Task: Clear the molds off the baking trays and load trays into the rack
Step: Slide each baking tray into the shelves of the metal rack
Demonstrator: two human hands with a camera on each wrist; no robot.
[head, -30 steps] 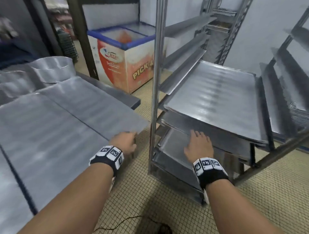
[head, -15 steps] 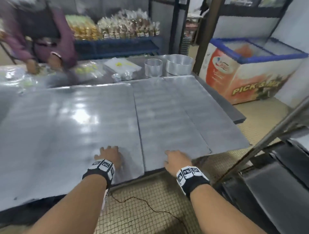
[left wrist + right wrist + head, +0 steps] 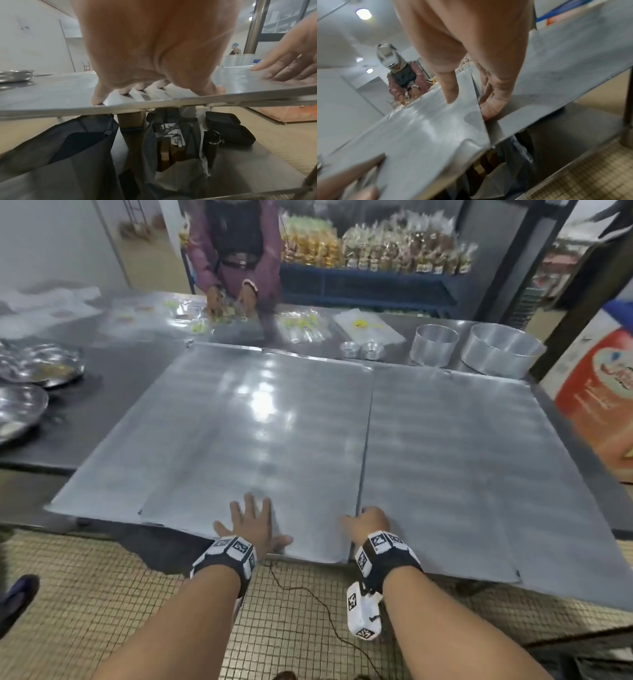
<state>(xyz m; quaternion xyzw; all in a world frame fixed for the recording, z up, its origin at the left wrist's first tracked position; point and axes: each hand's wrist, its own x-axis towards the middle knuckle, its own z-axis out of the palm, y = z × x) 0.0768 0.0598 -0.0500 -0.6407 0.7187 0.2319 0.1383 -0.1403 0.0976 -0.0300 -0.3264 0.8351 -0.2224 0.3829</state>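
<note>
Two large flat baking trays lie side by side on the steel table [image 3: 113, 405]. My left hand [image 3: 251, 520] presses flat, fingers spread, on the left tray [image 3: 260, 422] near its front edge; the left wrist view shows those fingers [image 3: 123, 90] lying on the tray's top [image 3: 51, 97]. My right hand [image 3: 368, 523] pinches that tray's right edge at the seam with the right tray [image 3: 462, 457]. In the right wrist view the thumb [image 3: 452, 94] lies on top and the fingers [image 3: 491, 106] curl under the edge. Another sheet shows beneath the left tray. Both tray tops are bare.
Two round metal ring molds [image 3: 433, 344] [image 3: 500, 349] and small foil cups [image 3: 359, 350] stand behind the trays. Steel bowls [image 3: 41, 364] sit at the left. A person [image 3: 236, 251] works across the table. A chest freezer [image 3: 603, 392] stands at the right. Bags [image 3: 171, 169] lie under the table.
My view has swung from the rack to the table. Both hands left the rack side and came to the left tray's front edge; the left spread flat, the right took the seam edge.
</note>
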